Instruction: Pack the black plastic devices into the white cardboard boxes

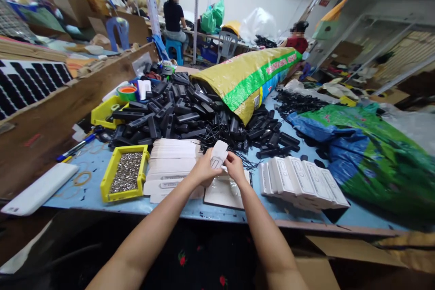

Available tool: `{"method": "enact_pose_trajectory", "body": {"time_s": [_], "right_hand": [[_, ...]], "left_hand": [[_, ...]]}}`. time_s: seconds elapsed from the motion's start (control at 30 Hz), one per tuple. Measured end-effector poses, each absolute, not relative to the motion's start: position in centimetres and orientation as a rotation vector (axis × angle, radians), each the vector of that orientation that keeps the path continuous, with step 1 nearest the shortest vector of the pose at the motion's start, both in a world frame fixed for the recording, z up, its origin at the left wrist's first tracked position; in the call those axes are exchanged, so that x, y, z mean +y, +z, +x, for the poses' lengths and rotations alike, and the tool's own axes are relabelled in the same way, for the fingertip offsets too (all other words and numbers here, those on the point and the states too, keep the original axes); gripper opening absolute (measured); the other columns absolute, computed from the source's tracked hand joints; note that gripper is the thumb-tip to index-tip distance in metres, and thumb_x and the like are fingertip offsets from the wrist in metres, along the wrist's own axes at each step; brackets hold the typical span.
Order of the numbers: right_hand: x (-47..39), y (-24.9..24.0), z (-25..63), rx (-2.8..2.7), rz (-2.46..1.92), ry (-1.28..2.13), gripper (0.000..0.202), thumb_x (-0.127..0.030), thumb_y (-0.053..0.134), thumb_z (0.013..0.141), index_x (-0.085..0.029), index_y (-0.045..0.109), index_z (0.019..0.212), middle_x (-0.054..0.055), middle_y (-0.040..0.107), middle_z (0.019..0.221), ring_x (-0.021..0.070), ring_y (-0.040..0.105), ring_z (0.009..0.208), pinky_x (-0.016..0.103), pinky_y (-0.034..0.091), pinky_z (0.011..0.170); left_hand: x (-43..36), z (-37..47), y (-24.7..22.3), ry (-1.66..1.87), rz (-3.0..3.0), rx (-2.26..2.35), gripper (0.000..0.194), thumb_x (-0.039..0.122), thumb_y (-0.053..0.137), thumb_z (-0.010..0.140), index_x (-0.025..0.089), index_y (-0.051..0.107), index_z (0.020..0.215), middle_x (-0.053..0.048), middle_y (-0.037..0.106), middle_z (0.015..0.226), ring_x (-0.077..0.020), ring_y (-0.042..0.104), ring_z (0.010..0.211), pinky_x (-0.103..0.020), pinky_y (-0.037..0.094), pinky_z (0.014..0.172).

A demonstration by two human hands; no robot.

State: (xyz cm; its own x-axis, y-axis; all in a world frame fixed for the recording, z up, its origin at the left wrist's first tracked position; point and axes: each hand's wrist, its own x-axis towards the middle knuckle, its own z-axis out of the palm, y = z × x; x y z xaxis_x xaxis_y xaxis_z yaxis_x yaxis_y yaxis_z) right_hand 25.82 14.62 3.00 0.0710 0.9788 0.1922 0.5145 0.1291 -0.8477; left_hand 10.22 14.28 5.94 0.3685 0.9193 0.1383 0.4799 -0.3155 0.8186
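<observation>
A small white printed carton (219, 149) is held up in front of me, its upper flap raised. My left hand (205, 168) is closed around its left side, and the fingers of my right hand (235, 167) pinch its right edge. Just left of my hands lie stacks of flat white cartons (175, 150) with printed outlines. Below the hands, a pale board (220, 195) rests on the table, with something clear and shiny on it. Rows of filled-out white cartons (299, 179) stand to the right. Thin black strips (217, 135) lie just beyond my hands.
Black plastic casings (183, 115) are heaped behind, spilling from a yellow-green sack (244, 77). A yellow bin (106, 195) holds small metal parts. Left are another yellow bin (97, 115), pens (76, 148) and a white case (41, 190). A green-blue bag (367, 158) lies right. People sit farther back.
</observation>
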Motion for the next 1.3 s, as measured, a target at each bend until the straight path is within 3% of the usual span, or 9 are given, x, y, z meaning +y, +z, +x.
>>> {"method": "enact_pose_trajectory", "body": {"time_s": [0.17, 0.37, 0.53, 0.6, 0.77, 0.87, 1.0, 1.17, 1.3], "right_hand": [[12.7, 3.4, 26.0, -1.071, -1.383, 0.674, 0.042, -0.047, 0.046, 0.085, -0.012, 0.053, 0.108, 0.009, 0.066, 0.081, 0.0146, 0.062, 0.064, 0.029, 0.05, 0.063], [6.7, 5.2, 23.2, -1.612, -1.276, 0.669, 0.014, -0.035, 0.066, 0.078, -0.021, 0.068, 0.079, 0.005, 0.067, 0.081, 0.0191, 0.059, 0.083, 0.036, 0.046, 0.083], [6.3, 2.2, 20.7, -1.417, -1.278, 0.852, 0.036, -0.044, 0.058, 0.083, -0.022, 0.065, 0.11, 0.006, 0.065, 0.095, 0.0171, 0.06, 0.083, 0.033, 0.049, 0.079], [6.4, 0.9, 19.9, -1.33, -1.154, 1.092, 0.046, -0.049, 0.051, 0.086, -0.021, 0.058, 0.122, 0.007, 0.066, 0.102, 0.0171, 0.063, 0.087, 0.032, 0.051, 0.08], [6.0, 0.4, 18.9, -1.434, -0.972, 1.132, 0.036, -0.05, 0.058, 0.081, -0.024, 0.07, 0.103, 0.006, 0.062, 0.119, 0.0223, 0.056, 0.114, 0.04, 0.041, 0.101], [5.9, 1.3, 19.2, -1.375, -1.035, 1.126, 0.033, -0.045, 0.054, 0.085, -0.023, 0.07, 0.103, 0.006, 0.068, 0.108, 0.0208, 0.062, 0.104, 0.038, 0.046, 0.096], [5.3, 1.3, 19.6, -1.622, -0.924, 0.953, 0.036, -0.043, 0.05, 0.088, -0.023, 0.064, 0.114, 0.007, 0.056, 0.128, 0.0202, 0.05, 0.121, 0.038, 0.037, 0.105], [2.3, 0.7, 19.2, -1.755, -1.214, 0.864, 0.104, -0.038, 0.075, 0.064, -0.02, 0.015, 0.147, 0.013, 0.02, 0.15, 0.0268, 0.025, 0.138, 0.042, 0.03, 0.11], [0.7, 4.7, 26.9, -1.586, -1.439, 0.527, 0.076, -0.027, 0.065, 0.069, -0.02, 0.036, 0.139, 0.013, 0.042, 0.136, 0.0261, 0.046, 0.122, 0.038, 0.042, 0.101]], "left_hand": [[12.6, 10.6, 5.0, 0.827, 1.99, 1.202, 0.072, 0.022, 0.064, 0.065, 0.014, 0.036, 0.13, -0.013, 0.049, 0.128, -0.0279, 0.049, 0.117, -0.038, 0.041, 0.097], [6.5, 5.4, 1.3, 0.729, 1.949, 1.312, 0.084, 0.029, 0.06, 0.073, 0.02, 0.012, 0.142, -0.015, 0.046, 0.133, -0.0267, 0.057, 0.109, -0.038, 0.047, 0.089], [6.0, 3.7, -1.0, 0.82, 1.969, 1.264, 0.046, 0.036, 0.06, 0.076, 0.021, 0.042, 0.116, -0.01, 0.055, 0.117, -0.0241, 0.056, 0.109, -0.039, 0.043, 0.094], [6.3, 3.8, -0.9, 0.783, 1.899, 1.232, 0.057, 0.035, 0.063, 0.073, 0.021, 0.036, 0.122, -0.009, 0.059, 0.108, -0.0232, 0.06, 0.1, -0.039, 0.046, 0.089], [6.8, 4.5, 0.3, 0.732, 1.752, 1.184, 0.104, 0.022, 0.062, 0.069, 0.016, -0.009, 0.144, -0.008, 0.064, 0.102, -0.022, 0.064, 0.092, -0.04, 0.046, 0.088], [6.8, 4.4, 0.4, 0.69, 1.764, 1.227, 0.102, 0.024, 0.062, 0.069, 0.018, -0.004, 0.146, -0.01, 0.063, 0.107, -0.024, 0.064, 0.092, -0.041, 0.047, 0.087], [6.9, 4.2, 0.1, 0.728, 1.786, 1.198, 0.096, 0.034, 0.062, 0.074, 0.013, 0.003, 0.146, -0.015, 0.058, 0.116, -0.0272, 0.059, 0.107, -0.043, 0.041, 0.098], [5.7, 5.0, 1.3, 0.86, 1.564, 1.268, 0.075, 0.049, 0.045, 0.086, 0.017, 0.01, 0.144, -0.017, 0.03, 0.145, -0.0283, 0.035, 0.132, -0.046, 0.029, 0.108], [6.3, 0.4, 4.6, 1.05, 1.603, 1.28, 0.077, 0.054, 0.05, 0.08, 0.024, 0.015, 0.141, -0.013, 0.041, 0.136, -0.0271, 0.051, 0.115, -0.045, 0.046, 0.094]]}}
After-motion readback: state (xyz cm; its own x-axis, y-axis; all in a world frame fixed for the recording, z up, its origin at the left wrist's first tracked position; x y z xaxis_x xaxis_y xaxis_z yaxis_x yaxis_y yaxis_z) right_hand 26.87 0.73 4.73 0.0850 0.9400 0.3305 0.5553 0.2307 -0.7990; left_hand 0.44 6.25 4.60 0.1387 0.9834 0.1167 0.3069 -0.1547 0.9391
